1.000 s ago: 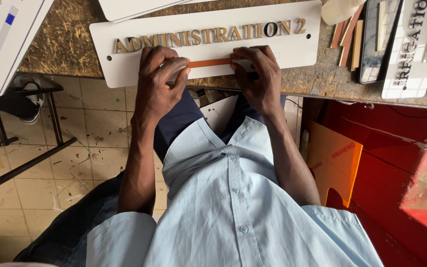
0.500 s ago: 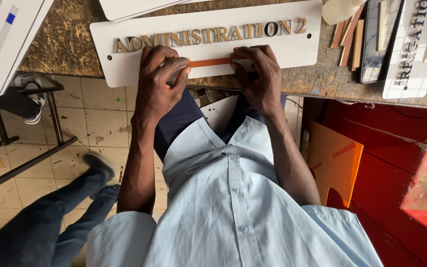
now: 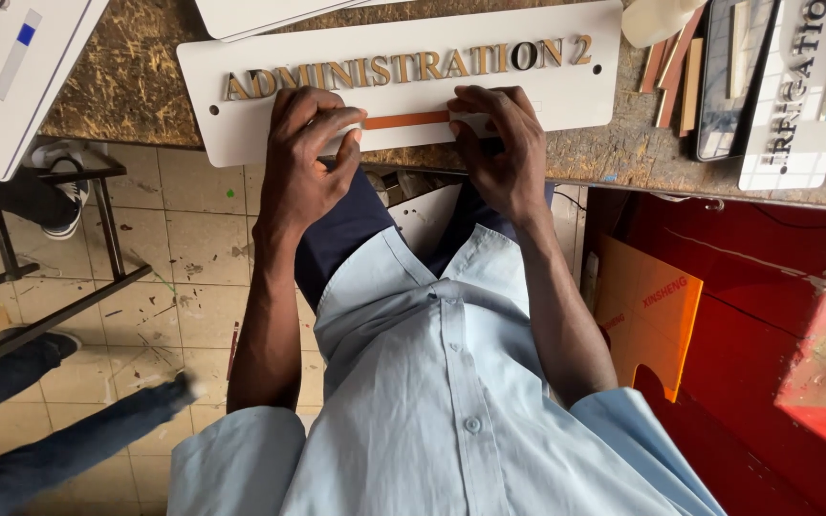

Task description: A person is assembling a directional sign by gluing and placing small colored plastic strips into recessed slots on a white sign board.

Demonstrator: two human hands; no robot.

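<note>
Sign board (image 3: 241,86), white and long with a row of raised gold letters, lies flat on the rough wooden workbench (image 3: 117,86) near its front edge. Both forearms reach straight forward from the light blue shirt (image 3: 451,411). Left hand (image 3: 306,172) rests palm down on the board, fingers curled over one end of a thin orange strip (image 3: 405,120). Right hand (image 3: 499,153) presses the strip's other end, fingers bent and close together. Neither hand grips anything; both press flat.
</note>
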